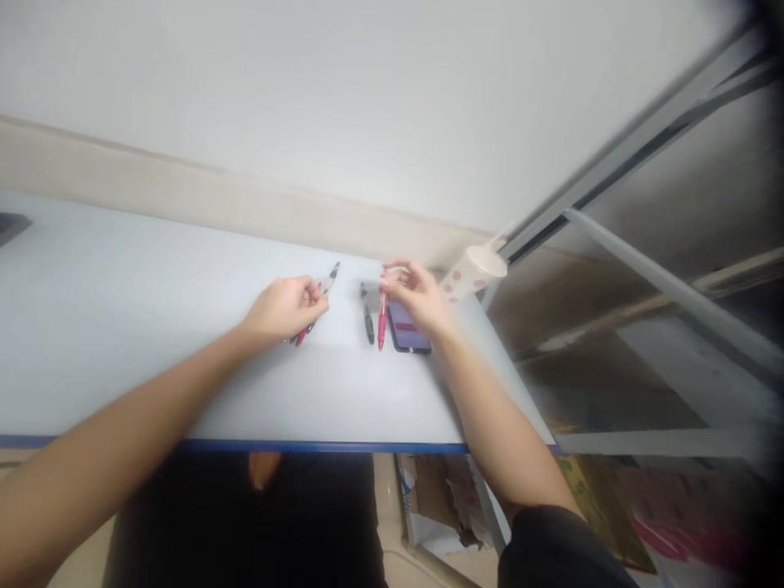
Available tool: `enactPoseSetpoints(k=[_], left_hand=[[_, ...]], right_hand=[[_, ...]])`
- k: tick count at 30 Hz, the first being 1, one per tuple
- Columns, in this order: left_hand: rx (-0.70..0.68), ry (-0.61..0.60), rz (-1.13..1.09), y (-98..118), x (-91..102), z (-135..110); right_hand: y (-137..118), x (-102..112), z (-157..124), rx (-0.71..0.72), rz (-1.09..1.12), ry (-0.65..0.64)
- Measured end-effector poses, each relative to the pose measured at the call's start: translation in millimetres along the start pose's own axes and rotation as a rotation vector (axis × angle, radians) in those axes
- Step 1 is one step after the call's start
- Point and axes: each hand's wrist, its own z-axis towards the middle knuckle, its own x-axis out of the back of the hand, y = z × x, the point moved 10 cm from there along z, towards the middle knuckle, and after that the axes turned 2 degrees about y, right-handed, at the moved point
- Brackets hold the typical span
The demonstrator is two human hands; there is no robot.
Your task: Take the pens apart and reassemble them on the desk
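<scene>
My left hand (287, 309) is closed around a few pens. A clear pen with a dark end (331, 276) pokes out past its fingertips, and a red pen (301, 336) shows beneath the palm. My right hand (424, 300) pinches the upper end of a pink pen (382, 327), whose tip points towards me. Just left of that pen, a black pen (368, 317) lies on the table. A phone (412, 336) with a lit purple screen rests partly under my right hand. How many pens the left hand has is hidden by its fingers.
Behind my right hand, a white cup with red dots and a straw (469, 273) stands near the wall. The pale table (153, 269) has a blue front edge. A metal frame (649, 286) rises along the right side. A dark object (11, 225) sits at far left.
</scene>
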Motion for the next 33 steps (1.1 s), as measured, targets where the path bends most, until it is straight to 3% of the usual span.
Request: enactPoseSetpoints(k=[5, 11, 21, 26, 33], left_hand=[[-0.016, 0.025, -0.127, -1, 1.4, 0], [0.078, 0.056, -0.336, -10, 6.7, 1], [0.198, 0.091, -0.817, -9, 14.1, 3], [0.246, 0.088, -0.886, -12, 12.5, 3], [0.213, 0.033, -0.865, -11, 7.2, 3]], right_hand=[[2, -29, 7, 0.002, -0.013, -0.079], [-3, -39, 22, -0.054, -0.033, -0.15], [12, -29, 18, 0.023, -0.029, -0.091], [5, -23, 17, 0.033, -0.052, -0.106], [1, -20, 16, 0.048, -0.051, -0.049]])
